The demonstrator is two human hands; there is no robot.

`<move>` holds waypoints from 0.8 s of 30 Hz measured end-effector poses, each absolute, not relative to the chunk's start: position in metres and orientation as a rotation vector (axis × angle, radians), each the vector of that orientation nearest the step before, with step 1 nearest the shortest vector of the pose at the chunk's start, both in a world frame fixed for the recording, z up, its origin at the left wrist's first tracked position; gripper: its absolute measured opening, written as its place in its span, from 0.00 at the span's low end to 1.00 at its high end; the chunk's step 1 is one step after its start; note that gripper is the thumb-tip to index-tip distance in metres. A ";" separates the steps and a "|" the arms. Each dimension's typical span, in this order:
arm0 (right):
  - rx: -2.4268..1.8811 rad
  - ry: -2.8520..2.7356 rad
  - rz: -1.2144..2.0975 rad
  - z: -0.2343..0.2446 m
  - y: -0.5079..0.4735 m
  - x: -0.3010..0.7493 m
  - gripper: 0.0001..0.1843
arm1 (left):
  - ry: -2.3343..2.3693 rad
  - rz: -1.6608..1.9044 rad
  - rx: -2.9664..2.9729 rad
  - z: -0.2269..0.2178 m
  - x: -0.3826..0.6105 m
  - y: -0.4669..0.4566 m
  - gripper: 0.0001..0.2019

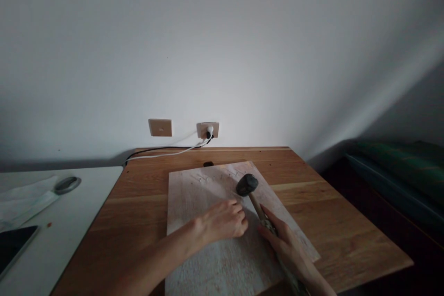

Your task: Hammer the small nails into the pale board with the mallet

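My right hand (282, 236) is wrapped round the handle of a mallet (247, 185) with a dark, blunt head and a pale shaft. The mallet's head is over the upper right part of a whitish, worn wooden board (208, 266). Just left of the mallet, my left hand (227, 219) is over the board with its fingers curled closed. Whatever is between those fingers, if anything, is hidden. Several small nails (207, 179) stand up in a row near the board's far edge, beyond both hands.
The board lies on a brown wooden table (138, 212) against a wall with a socket (215, 130) and plugged-in cables (163, 153). On the white table (79, 212) at left are a tape roll (77, 186), a white packet (31, 203) and a dark-screened device (14, 244).
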State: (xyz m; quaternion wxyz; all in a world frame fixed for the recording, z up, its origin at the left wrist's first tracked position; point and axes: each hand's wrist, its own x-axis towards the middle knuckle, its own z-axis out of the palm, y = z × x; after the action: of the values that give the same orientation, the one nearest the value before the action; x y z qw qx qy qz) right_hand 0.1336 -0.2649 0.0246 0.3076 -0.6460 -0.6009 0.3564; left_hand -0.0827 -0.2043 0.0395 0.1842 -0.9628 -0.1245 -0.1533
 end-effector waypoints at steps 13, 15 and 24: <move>-1.689 -1.537 0.962 0.023 -0.268 0.134 0.46 | -1.745 -1.376 -2.722 0.028 -0.220 -0.148 0.07; -1.685 -1.528 0.944 0.022 -0.267 0.134 0.47 | -1.857 -1.456 -2.705 0.020 -0.231 -0.141 0.06; -1.728 -1.542 1.025 0.030 -0.269 0.130 0.48 | -1.838 -1.489 -2.779 0.013 -0.228 -0.139 0.05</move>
State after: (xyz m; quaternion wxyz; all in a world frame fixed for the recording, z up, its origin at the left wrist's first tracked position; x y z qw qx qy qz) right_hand 0.1300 -0.2694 0.0295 0.2999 -0.6508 -0.5809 0.3862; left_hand -0.2279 -0.1392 0.0129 -0.2513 -0.7371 -0.4876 -0.3948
